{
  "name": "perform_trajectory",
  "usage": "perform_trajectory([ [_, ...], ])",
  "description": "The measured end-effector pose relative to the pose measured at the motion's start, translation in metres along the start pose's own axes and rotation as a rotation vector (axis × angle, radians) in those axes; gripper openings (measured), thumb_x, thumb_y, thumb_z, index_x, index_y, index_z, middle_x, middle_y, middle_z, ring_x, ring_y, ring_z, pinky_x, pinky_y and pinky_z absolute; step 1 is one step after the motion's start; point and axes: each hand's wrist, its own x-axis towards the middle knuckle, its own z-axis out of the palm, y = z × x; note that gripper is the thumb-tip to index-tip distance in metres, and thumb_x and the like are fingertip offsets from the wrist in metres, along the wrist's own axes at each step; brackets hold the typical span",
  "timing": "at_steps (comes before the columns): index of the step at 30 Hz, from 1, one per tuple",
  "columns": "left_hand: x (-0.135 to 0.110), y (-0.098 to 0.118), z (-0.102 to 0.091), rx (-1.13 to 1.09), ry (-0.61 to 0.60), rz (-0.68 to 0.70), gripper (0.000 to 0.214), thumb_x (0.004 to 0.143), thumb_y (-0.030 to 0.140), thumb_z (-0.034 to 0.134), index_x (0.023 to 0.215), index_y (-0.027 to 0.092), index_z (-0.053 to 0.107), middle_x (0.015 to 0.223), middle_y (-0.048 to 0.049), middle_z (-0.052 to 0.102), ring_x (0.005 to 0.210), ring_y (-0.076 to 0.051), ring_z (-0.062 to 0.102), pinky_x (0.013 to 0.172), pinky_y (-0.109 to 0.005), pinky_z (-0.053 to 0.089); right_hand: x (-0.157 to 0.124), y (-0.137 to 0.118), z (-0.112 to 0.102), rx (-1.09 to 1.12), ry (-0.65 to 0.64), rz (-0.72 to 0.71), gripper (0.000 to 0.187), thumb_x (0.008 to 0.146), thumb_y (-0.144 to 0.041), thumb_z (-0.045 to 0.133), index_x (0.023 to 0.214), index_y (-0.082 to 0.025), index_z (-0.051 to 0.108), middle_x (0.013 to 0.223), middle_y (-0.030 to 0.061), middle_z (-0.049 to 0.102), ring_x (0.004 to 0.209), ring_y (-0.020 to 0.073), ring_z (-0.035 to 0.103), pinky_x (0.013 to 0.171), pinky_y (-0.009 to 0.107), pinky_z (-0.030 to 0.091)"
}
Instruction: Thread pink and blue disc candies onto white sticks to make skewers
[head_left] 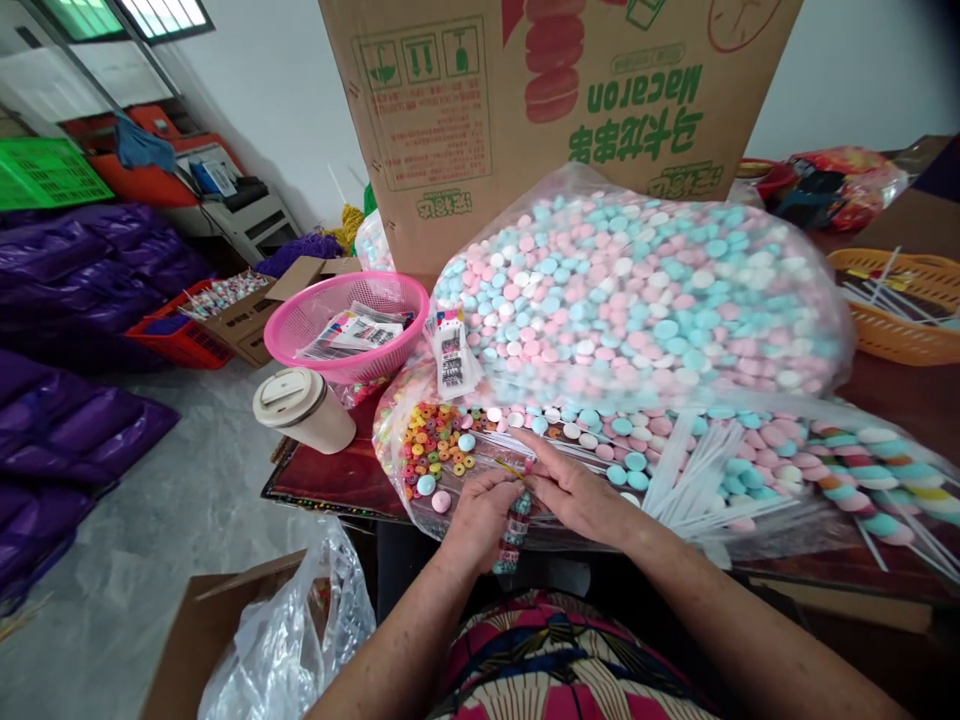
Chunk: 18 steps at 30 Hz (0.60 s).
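Red, black and yellow patterned cloth [540, 660] is lying over the person's lap at the bottom of the head view, with both forearms stretching forward above it. The left hand [478, 510] is pinching the top of a short threaded strand of pink, teal and white candy discs [514, 528], which is hanging down between the two hands at the near edge of the dark wooden table [322, 478]. The right hand [579, 495] is lying palm down just beside it, its fingertips meeting the left hand at a thin yellow stick [510, 467]; whether it is gripping cannot be told.

Small colourful ring-shaped candies [433, 445] are lying on clear plastic just beyond the left hand, and white plastic sticks [697, 468] are spreading out near the right. A large clear bag of pink, blue and white disc candies [637, 290] is bulging behind them, in front of a brown cardboard box [450, 110]. A round pink plastic basket [296, 325] and a beige lidded cup [301, 407] are sitting to the left.
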Motion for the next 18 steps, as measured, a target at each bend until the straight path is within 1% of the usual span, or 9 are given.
perform_trajectory([
  [3,-0.001,-0.008,-0.004,0.03,-0.062,-0.002,0.019,0.063,0.03,0.072,0.061,0.012,0.064,0.054,0.0011,0.057,0.048,-0.008,0.047,0.05,-0.02,0.037,0.0,0.002,0.0,-0.107,-0.002,0.008,0.059,0.085,-0.02,0.04,0.143,-0.022,0.031,0.105,0.0082,0.065,0.093,0.0201,0.059,0.084,0.036,0.045],
  [6,0.0,-0.014,-0.005,-0.047,-0.02,0.034,0.03,0.061,0.04,0.077,0.065,0.012,0.065,0.058,-0.0008,0.06,0.051,-0.009,0.05,0.052,-0.021,0.04,-0.003,0.0,0.013,-0.152,0.084,0.015,0.061,0.084,-0.018,0.04,0.144,-0.021,0.029,0.078,0.0041,0.065,0.072,0.0183,0.058,0.073,0.033,0.045],
  [9,0.002,-0.012,-0.006,-0.127,0.031,0.037,0.034,0.056,0.04,0.081,0.068,0.013,0.066,0.05,0.0016,0.056,0.041,-0.007,0.044,0.042,-0.019,0.034,-0.009,-0.004,0.027,0.021,0.315,0.067,0.066,0.085,-0.024,0.044,0.145,-0.017,0.02,0.063,-0.0023,0.056,0.057,0.0144,0.049,0.061,0.027,0.043],
  [10,0.002,-0.01,-0.007,-0.133,0.009,0.015,0.034,0.055,0.04,0.082,0.067,0.013,0.065,0.048,0.0021,0.054,0.038,-0.006,0.042,0.039,-0.018,0.032,-0.012,-0.006,0.028,0.095,0.362,0.09,0.067,0.085,-0.026,0.046,0.145,-0.016,0.02,0.063,-0.0033,0.054,0.056,0.0137,0.048,0.059,0.026,0.042],
  [11,0.001,-0.007,-0.009,-0.136,-0.031,-0.019,0.034,0.054,0.039,0.082,0.066,0.013,0.065,0.047,0.0021,0.054,0.037,-0.006,0.042,0.038,-0.018,0.031,-0.015,-0.008,0.026,0.148,0.361,0.107,0.063,0.084,-0.029,0.048,0.142,-0.015,0.027,0.063,-0.0035,0.053,0.055,0.0132,0.047,0.057,0.025,0.042],
  [12,0.001,-0.004,-0.011,-0.139,-0.085,-0.063,0.034,0.053,0.037,0.084,0.065,0.013,0.064,0.048,0.0015,0.054,0.038,-0.007,0.044,0.038,-0.019,0.033,-0.017,-0.011,0.022,0.172,0.313,0.107,0.054,0.084,-0.03,0.049,0.135,-0.015,0.039,0.062,-0.0032,0.053,0.055,0.0129,0.047,0.055,0.025,0.041],
  [14,-0.001,0.002,-0.014,-0.138,-0.225,-0.18,0.036,0.049,0.034,0.086,0.063,0.011,0.063,0.052,-0.0012,0.057,0.044,-0.01,0.052,0.044,-0.021,0.04,-0.018,-0.017,0.008,0.164,0.105,0.035,0.029,0.085,-0.032,0.049,0.108,-0.017,0.061,0.063,-0.0009,0.056,0.057,0.0129,0.05,0.055,0.024,0.041],
  [16,-0.003,0.008,-0.016,-0.124,-0.369,-0.285,0.039,0.045,0.033,0.088,0.064,0.01,0.063,0.053,-0.0021,0.058,0.048,-0.012,0.056,0.048,-0.023,0.045,-0.015,-0.022,-0.01,0.136,-0.113,-0.116,0.023,0.087,-0.033,0.048,0.089,-0.019,0.066,0.071,0.0016,0.062,0.065,0.0139,0.056,0.06,0.024,0.044],
  [18,-0.006,0.012,-0.015,-0.122,-0.448,-0.321,0.042,0.045,0.033,0.088,0.067,0.011,0.061,0.052,-0.0003,0.056,0.046,-0.011,0.056,0.047,-0.022,0.046,-0.011,-0.024,-0.023,0.152,-0.233,-0.225,0.024,0.089,-0.033,0.047,0.088,-0.019,0.067,0.079,0.0024,0.067,0.073,0.0143,0.06,0.068,0.025,0.046],
])
